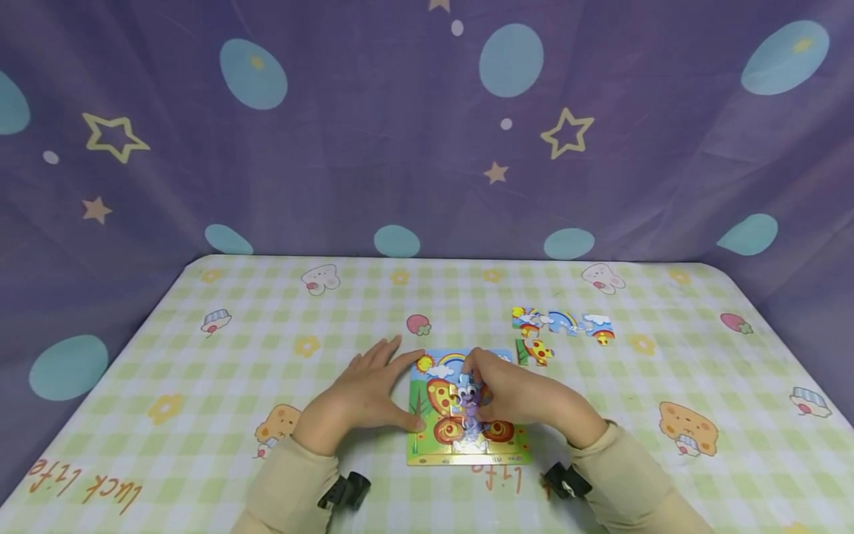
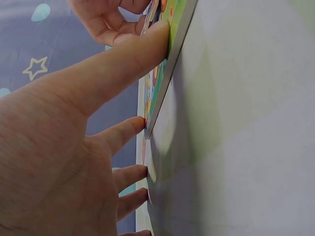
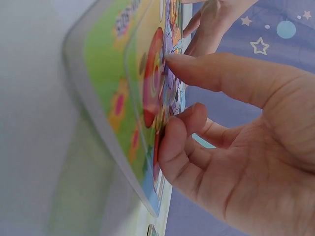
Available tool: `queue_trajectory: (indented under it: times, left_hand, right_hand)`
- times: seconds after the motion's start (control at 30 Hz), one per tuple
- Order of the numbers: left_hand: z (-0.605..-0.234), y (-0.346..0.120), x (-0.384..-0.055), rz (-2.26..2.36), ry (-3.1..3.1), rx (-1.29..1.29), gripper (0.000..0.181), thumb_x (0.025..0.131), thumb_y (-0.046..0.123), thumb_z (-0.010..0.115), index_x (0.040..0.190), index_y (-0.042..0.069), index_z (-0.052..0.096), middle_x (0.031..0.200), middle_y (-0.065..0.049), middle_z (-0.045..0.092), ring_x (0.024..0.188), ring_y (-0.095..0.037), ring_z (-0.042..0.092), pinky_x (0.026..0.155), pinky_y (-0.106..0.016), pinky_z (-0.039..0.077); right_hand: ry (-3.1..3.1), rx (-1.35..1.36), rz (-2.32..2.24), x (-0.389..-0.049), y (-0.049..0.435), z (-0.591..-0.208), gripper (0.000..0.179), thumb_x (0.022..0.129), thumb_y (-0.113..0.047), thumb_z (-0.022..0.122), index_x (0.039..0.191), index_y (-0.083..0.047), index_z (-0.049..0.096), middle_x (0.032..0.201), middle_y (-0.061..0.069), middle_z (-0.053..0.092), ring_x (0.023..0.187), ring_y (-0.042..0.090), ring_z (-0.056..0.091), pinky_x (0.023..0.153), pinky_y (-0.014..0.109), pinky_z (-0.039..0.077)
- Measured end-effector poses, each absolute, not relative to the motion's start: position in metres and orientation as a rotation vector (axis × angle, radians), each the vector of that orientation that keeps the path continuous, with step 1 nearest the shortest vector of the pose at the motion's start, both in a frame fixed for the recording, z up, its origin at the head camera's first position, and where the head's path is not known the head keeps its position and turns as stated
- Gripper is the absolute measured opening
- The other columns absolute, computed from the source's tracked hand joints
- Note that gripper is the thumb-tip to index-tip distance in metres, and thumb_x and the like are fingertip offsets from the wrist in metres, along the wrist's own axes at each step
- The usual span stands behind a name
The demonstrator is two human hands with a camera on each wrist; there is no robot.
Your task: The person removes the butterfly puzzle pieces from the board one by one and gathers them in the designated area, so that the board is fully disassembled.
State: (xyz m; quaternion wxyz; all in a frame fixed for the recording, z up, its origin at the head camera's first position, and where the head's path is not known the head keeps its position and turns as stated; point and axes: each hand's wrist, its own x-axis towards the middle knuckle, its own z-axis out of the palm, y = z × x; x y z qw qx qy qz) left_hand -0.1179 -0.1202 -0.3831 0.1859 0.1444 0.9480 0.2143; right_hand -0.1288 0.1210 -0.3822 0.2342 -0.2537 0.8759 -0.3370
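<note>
A butterfly jigsaw puzzle (image 1: pixel 427 446) lies flat on the table between both hands, most of its picture put together. My left hand (image 1: pixel 362 387) spreads along its left side. The left thumb (image 2: pixel 147 46) presses the board's edge, and the index fingertip (image 2: pixel 137 124) touches its upper corner. Over the middle and right of the picture, my right hand (image 1: pixel 517 387) has its thumb and curled fingers pinching a puzzle piece (image 1: pixel 467 395) with a purple butterfly face. That hand hides part of the right wing; in the right wrist view the thumb tip (image 3: pixel 179 63) meets the purple figure.
Several loose puzzle pieces lie behind and right of the board, among them a rainbow piece (image 1: pixel 563 322), a cloud piece (image 1: pixel 599 326) and a yellow-winged piece (image 1: pixel 537 351). A checked cloth (image 1: pixel 233 356) covers the table, with a purple curtain (image 1: pixel 373 148) behind it.
</note>
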Motion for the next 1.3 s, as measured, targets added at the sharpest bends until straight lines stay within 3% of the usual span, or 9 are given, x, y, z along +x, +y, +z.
queue_trajectory:
  times: [0.6,0.87,1.17,1.3]
  left_hand:
    - [-0.3856,-0.1202,-0.1197,0.601,2.674,0.411,0.102,0.067,0.048,0.088,0.153,0.023,0.038,0.164,-0.014,0.015,0.149,-0.038,0.012,0.118,-0.060,0.009]
    - [-0.3848,-0.1201,-0.1191,0.597,2.675,0.409,0.102,0.066,0.047,0.088,0.153,0.022,0.039,0.164,-0.015,0.016,0.149,-0.038,0.013,0.118,-0.061,0.011]
    - [-0.3844,-0.1199,-0.1193,0.592,2.674,0.404,0.102,0.067,0.048,0.088,0.153,0.023,0.038,0.164,-0.014,0.015,0.149,-0.037,0.013,0.119,-0.060,0.011]
    - [-0.3841,-0.1202,-0.1185,0.596,2.674,0.405,0.102,0.067,0.048,0.088,0.153,0.023,0.039,0.164,-0.014,0.016,0.149,-0.037,0.013,0.118,-0.060,0.011]
  right_hand:
    - [2.388,-0.727,-0.966,-0.1281,0.1202,-0.3829,0.045,0.083,0.008,0.073,0.108,-0.006,0.039,0.093,0.009,0.044,0.074,0.017,0.050,0.064,0.030,0.044]
    - [2.408,-0.799,-0.863,-0.1294,0.1239,-0.3818,0.050,0.086,0.001,0.072,0.129,-0.004,0.047,0.100,0.006,0.046,0.080,0.017,0.049,0.069,0.031,0.045]
    - [2.386,-0.797,-0.863,-0.1303,0.1260,-0.3810,0.036,0.095,-0.004,0.063,0.127,-0.007,0.047,0.111,0.007,0.053,0.094,0.019,0.053,0.082,0.038,0.048]
    - [2.377,-0.794,-0.878,-0.1294,0.1260,-0.3796,0.031,0.097,-0.004,0.061,0.124,-0.008,0.047,0.106,0.006,0.057,0.089,0.019,0.053,0.079,0.038,0.047]
